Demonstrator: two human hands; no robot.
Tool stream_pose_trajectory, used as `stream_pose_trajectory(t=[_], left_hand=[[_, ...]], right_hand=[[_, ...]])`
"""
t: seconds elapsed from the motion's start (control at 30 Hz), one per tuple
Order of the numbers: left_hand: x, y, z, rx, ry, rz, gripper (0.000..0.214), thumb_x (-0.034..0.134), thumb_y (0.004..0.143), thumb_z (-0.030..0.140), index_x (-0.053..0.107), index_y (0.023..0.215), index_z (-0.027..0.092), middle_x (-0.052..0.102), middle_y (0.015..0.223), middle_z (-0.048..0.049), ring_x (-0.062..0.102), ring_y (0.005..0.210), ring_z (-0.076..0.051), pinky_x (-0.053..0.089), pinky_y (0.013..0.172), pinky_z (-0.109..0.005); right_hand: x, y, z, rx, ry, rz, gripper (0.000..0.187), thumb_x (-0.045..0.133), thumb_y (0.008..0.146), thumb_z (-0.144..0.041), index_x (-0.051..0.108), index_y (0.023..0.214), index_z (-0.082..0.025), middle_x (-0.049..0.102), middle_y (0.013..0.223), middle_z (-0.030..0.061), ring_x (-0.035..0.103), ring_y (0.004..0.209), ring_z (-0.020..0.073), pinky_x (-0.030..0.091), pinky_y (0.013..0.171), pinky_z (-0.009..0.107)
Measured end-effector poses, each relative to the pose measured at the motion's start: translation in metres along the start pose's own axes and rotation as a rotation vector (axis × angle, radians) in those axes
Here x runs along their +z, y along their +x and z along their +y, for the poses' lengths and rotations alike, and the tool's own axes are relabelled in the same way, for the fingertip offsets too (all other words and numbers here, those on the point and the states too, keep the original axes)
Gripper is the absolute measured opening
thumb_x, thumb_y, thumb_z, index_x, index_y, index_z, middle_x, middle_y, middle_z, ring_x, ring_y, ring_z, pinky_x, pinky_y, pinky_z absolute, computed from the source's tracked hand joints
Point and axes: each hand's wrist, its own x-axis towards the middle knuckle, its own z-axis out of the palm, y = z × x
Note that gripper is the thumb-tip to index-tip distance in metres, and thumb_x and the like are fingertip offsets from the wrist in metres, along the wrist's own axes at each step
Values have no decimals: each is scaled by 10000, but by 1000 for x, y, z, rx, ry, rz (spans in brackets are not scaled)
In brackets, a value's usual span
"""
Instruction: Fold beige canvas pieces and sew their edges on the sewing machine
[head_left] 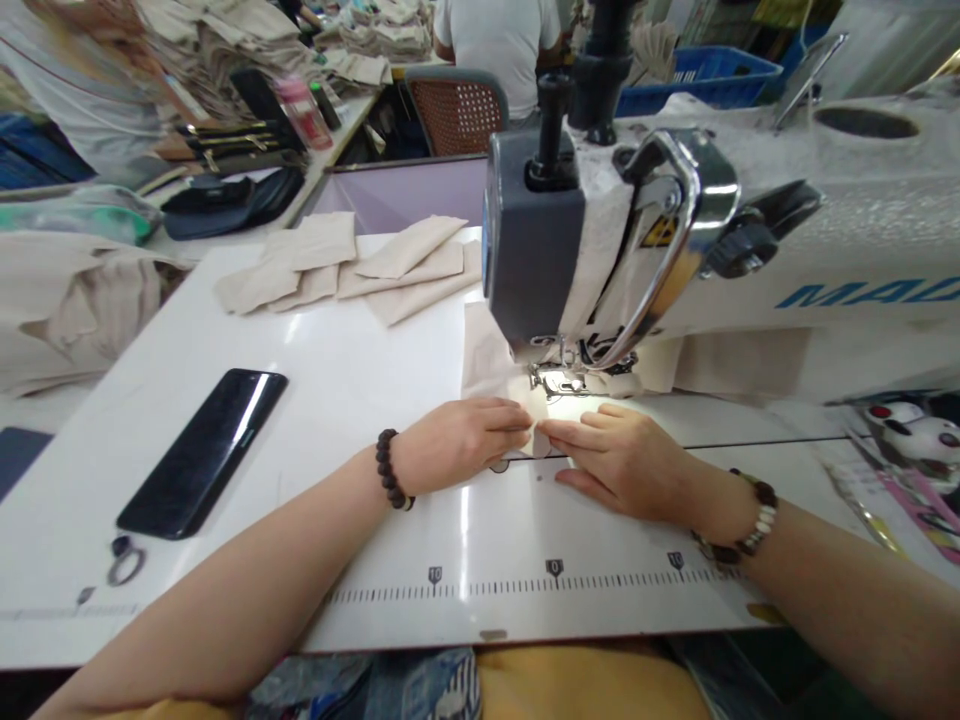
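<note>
A beige fabric piece (486, 362) lies on the white table under the head of a sewing machine (862, 250), near its presser foot (553, 380). My left hand (457, 440) pinches the near edge of this fabric with closed fingertips. My right hand (622, 455) meets it from the right, fingers pressed together on the same edge. Both wrists wear bead bracelets. The fabric's part between my fingers is mostly hidden.
A black phone (202, 450) lies at the left of the table (337, 380), a small ring (126, 565) near it. Several beige cut pieces (360, 265) are piled at the back. A printed ruler (555, 580) runs along the front. A person in white (499, 45) sits beyond.
</note>
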Motion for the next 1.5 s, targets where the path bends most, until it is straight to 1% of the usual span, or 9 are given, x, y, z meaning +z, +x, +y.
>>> stream_pose_trajectory(t=[0.13, 0.23, 0.4, 0.63, 0.83, 0.93, 1.13, 1.27, 1.5], left_hand=[[1, -1, 0, -15, 10, -7, 287, 319, 933, 167, 591, 968, 78, 630, 1010, -115, 579, 1009, -183, 504, 891, -322], [3, -2, -2, -29, 14, -11, 312, 289, 942, 175, 576, 1009, 73, 621, 1029, -118, 573, 1025, -180, 494, 907, -318], [4, -4, -5, -66, 4, -38, 315, 276, 946, 186, 564, 1037, 96, 612, 1058, -104, 564, 1046, -175, 496, 905, -309], [3, -2, -5, -37, 2, -11, 309, 297, 939, 183, 583, 996, 78, 626, 1039, -111, 572, 1037, -191, 491, 911, -316], [1, 1, -5, 5, -7, 68, 279, 341, 925, 155, 609, 912, 77, 651, 986, -111, 584, 1008, -192, 497, 903, -321], [2, 0, -5, 23, 1, 73, 272, 357, 920, 156, 615, 903, 71, 654, 978, -118, 591, 992, -203, 505, 889, -332], [5, -3, -7, 1, -31, 55, 275, 354, 919, 156, 618, 925, 81, 646, 1012, -117, 585, 1007, -190, 499, 904, -327], [3, -2, -6, -20, -61, 32, 264, 369, 913, 161, 620, 942, 84, 640, 1031, -121, 576, 1023, -193, 481, 928, -335], [-3, -2, -4, -43, -93, -21, 243, 390, 906, 167, 620, 950, 105, 630, 1066, -111, 572, 1025, -185, 439, 969, -330]], right_hand=[[0, 2, 0, 13, -17, 12, 232, 503, 852, -270, 591, 981, -99, 654, 1034, 79, 524, 653, 176, 405, 627, 336], [0, 3, 1, 41, -28, -9, 234, 507, 848, -284, 589, 980, -110, 656, 1012, 75, 531, 655, 175, 403, 618, 327], [1, 3, 3, 62, -16, -32, 242, 492, 854, -284, 579, 996, -108, 640, 1052, 85, 561, 702, 185, 414, 634, 336], [0, 3, 4, 66, -4, -34, 274, 476, 864, -286, 559, 1046, -98, 659, 977, 81, 550, 681, 189, 415, 621, 338], [0, 2, 5, 10, -8, -4, 272, 445, 886, -268, 561, 1049, -83, 660, 992, 89, 527, 667, 177, 406, 613, 329], [1, 1, 5, -14, -7, 15, 257, 427, 896, -252, 573, 1029, -88, 658, 1006, 93, 520, 653, 166, 404, 608, 328], [2, 1, 4, -59, -14, 44, 234, 419, 904, -237, 603, 977, -112, 658, 1017, 83, 517, 640, 152, 402, 610, 325], [3, 1, 6, -78, -13, 48, 223, 428, 902, -224, 609, 961, -108, 662, 998, 83, 519, 633, 152, 408, 604, 329], [2, -3, 2, -115, -5, 0, 217, 427, 903, -228, 613, 924, -119, 649, 980, 92, 517, 635, 143, 405, 579, 308]])
